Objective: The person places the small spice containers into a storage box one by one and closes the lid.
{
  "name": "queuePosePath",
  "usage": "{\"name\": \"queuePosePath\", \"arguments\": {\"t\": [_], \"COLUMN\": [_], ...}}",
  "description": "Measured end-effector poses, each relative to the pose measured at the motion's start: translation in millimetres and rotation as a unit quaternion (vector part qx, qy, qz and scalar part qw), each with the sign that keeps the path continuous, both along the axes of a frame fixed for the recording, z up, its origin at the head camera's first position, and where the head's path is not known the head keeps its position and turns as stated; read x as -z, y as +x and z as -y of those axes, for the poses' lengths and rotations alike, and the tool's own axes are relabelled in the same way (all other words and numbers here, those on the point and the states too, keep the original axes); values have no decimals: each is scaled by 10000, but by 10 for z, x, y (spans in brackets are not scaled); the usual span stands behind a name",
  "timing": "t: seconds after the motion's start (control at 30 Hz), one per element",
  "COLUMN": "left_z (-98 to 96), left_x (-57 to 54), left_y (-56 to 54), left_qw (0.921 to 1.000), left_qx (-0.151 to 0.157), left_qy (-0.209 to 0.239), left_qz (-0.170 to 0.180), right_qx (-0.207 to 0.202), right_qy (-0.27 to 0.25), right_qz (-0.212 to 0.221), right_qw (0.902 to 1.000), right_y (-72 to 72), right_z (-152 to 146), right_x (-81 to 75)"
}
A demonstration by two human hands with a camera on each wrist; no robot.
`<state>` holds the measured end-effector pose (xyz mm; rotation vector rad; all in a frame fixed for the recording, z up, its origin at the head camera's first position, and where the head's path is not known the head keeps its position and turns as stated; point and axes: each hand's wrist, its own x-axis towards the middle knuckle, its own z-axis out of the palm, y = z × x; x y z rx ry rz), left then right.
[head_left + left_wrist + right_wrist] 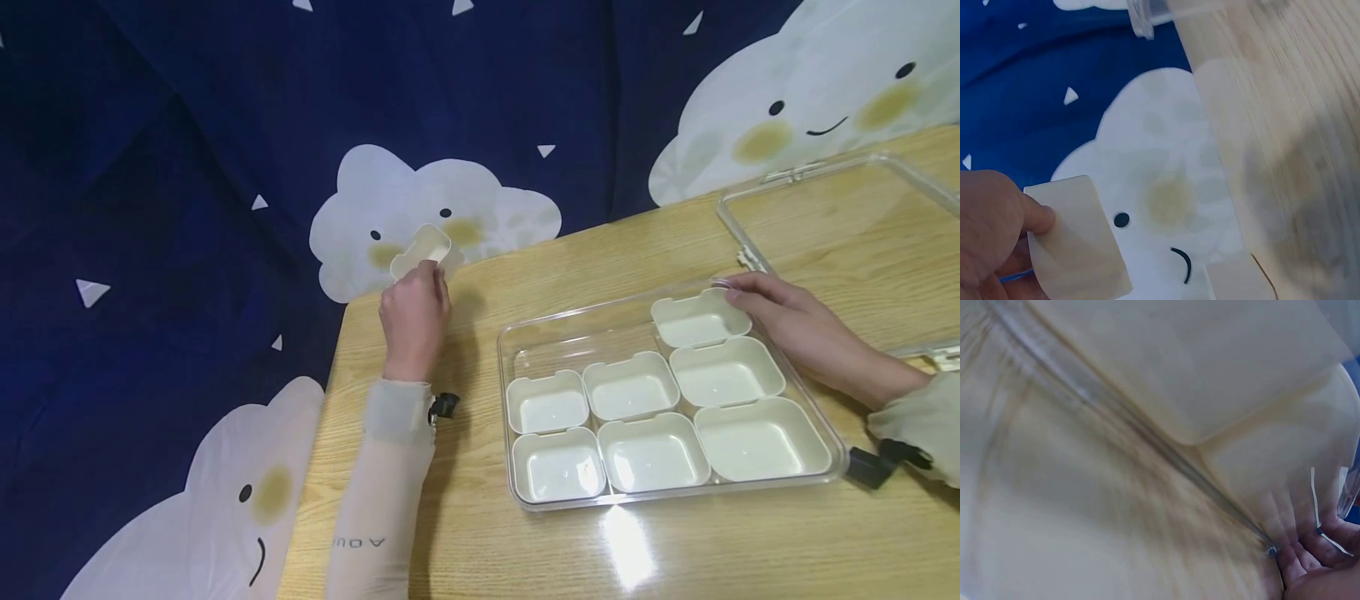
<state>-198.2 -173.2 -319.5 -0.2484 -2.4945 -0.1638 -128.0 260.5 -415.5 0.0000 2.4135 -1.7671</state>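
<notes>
In the head view my left hand [415, 315] pinches a small cream bin [422, 248] by its wall, above the table's far left corner. The left wrist view shows the thumb on the flat side of this bin [1079, 237]. My right hand [798, 325] grips the far right corner of a clear tray [581, 346], fingers at the outer wall and thumb over the edge by a cream bin [701, 321]. Several cream bins sit in the tray in rows; its far left part shows bare clear bottom. The right wrist view shows the fingers [1300, 562] at the tray's corner.
A clear lid [825, 171] with white clips lies at the back right of the wooden table [555, 550]. Another cream piece [1241, 278] shows at the bottom of the left wrist view. Dark blue cloth with clouds [435, 192] borders the table.
</notes>
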Motion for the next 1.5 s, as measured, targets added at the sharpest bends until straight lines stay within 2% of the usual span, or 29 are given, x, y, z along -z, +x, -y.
{"name": "queuePosePath", "arguments": {"t": [0.27, 0.63, 0.97, 1.17, 1.4, 1.5], "left_z": [-199, -467, -553, -614, -728, -757], "left_x": [-24, -51, -104, -160, -255, -273], "left_y": [108, 194, 285, 353, 407, 422], "left_qw": [9994, 9953, 9898, 9862, 9804, 9795], "left_qx": [351, 922, 1227, 1484, 1807, 1854], "left_qy": [61, 256, 718, 728, 788, 780], "left_qz": [-30, -131, 106, 67, 75, 105], "right_qx": [-31, -41, -25, -10, 28, 4], "right_qy": [45, 226, 153, 218, -172, -49], "right_qz": [-31, 17, 10, -56, 15, 3], "right_qw": [10000, 9997, 9999, 9997, 9998, 10000], "right_y": [-7, -11, -16, -19, -4, -7], "right_z": [1, 7, 22, 8, -17, -8], "right_x": [7, 0, -12, 7, 9, 10]}}
